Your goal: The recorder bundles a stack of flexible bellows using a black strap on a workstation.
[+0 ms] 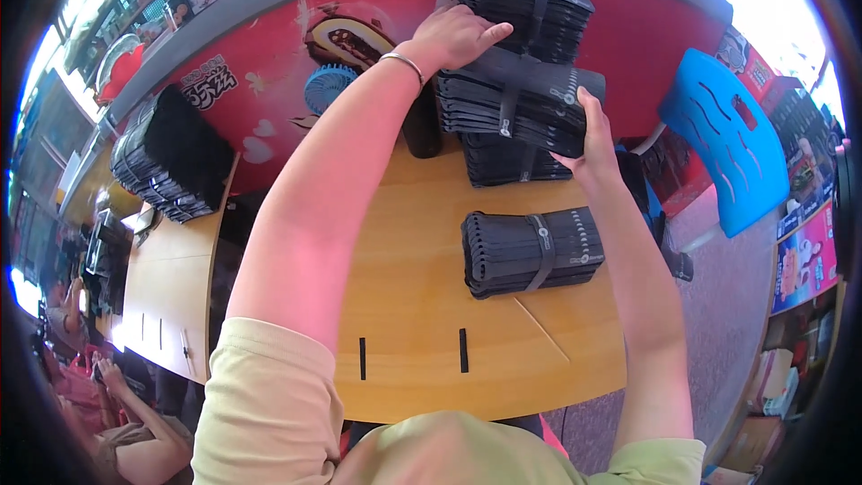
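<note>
My right hand [593, 139] grips the right end of a strapped black bundle [471, 103], its thumb on the top face and its fingers underneath. The bundle is made of many thin layers with scalloped edges; I cannot tell their kind. My left hand [458, 36], with a bracelet on the wrist, is at the far left of this bundle, thumb stretched out. Its other fingers are mostly hidden. Beyond it stands an upper black bundle [543, 13]; beneath the gripped one sits a lower black bundle [507, 162]. Nearer me, another strapped bundle [503, 256] lies on the table [404, 305].
Two short black strips [363, 359] and a thin stick [543, 330] lie on the near tabletop. A blue fan [329, 88] stands by the red panel. More bundles [171, 157] are stacked on a left table. A blue chair [727, 139] is at right; people sit at lower left.
</note>
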{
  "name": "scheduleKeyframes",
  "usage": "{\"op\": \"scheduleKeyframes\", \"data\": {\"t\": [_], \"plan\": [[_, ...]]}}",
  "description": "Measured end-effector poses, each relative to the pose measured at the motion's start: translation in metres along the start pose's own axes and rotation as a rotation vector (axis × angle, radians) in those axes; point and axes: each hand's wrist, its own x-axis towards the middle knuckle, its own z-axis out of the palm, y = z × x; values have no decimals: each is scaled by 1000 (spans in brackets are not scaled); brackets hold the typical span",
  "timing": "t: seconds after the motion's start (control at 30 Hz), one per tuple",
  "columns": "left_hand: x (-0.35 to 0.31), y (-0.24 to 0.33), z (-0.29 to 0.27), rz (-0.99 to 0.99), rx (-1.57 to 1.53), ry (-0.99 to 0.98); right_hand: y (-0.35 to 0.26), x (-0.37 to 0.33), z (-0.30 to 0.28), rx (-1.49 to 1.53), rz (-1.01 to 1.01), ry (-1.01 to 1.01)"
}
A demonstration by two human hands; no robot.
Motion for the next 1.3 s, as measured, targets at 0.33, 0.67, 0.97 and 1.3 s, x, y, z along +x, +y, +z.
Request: {"op": "scheduleKeyframes", "data": {"t": [0.33,0.67,0.97,1.3], "plan": [[5,-17,9,-3,5,-30,16,-31,16,111,-167,80],[9,-28,2,-131,-290,-126,28,-12,-6,252,-84,-33],[-121,23,58,73,-354,511,1,-10,-8,31,76,-53],[-134,53,135,197,-114,-41,0,-25,13,-24,-95,-121]]}}
